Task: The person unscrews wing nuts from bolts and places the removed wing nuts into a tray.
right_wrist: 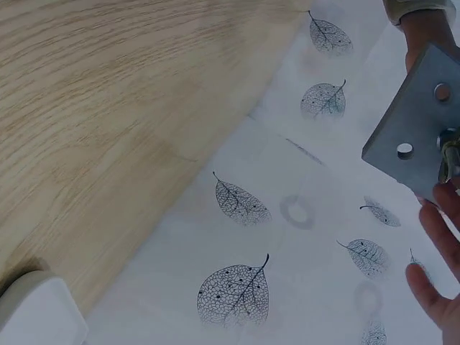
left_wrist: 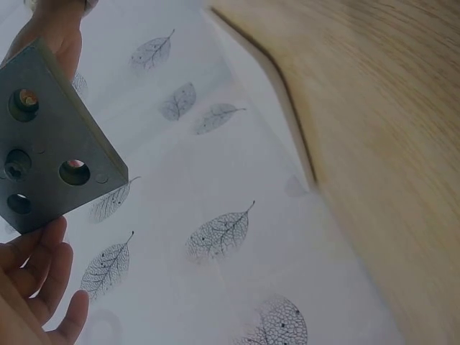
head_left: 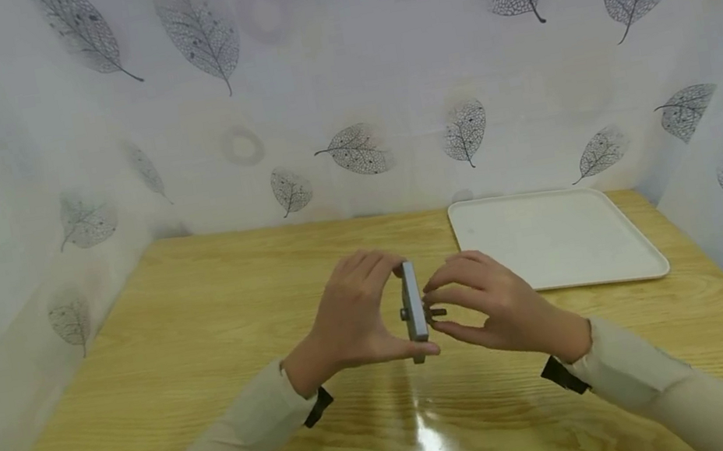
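My left hand (head_left: pixel 362 316) grips a grey metal plate (head_left: pixel 414 300) by its opposite edges, thumb below and fingers above, holding it upright over the table. In the left wrist view the plate (left_wrist: pixel 54 147) shows several round holes, and a bolt head (left_wrist: pixel 17 165) sits in one. The bolt's shank (head_left: pixel 439 312) sticks out on the plate's right side. There my right hand (head_left: pixel 495 307) pinches a small brass-coloured piece that looks like a wing nut (right_wrist: pixel 451 154), close against the plate. Fingers and the frame edge partly hide it.
A white rectangular tray (head_left: pixel 555 234) lies at the back right of the wooden table (head_left: pixel 237 292). Pale cloth with a leaf print (head_left: pixel 353 85) closes off the back and both sides.
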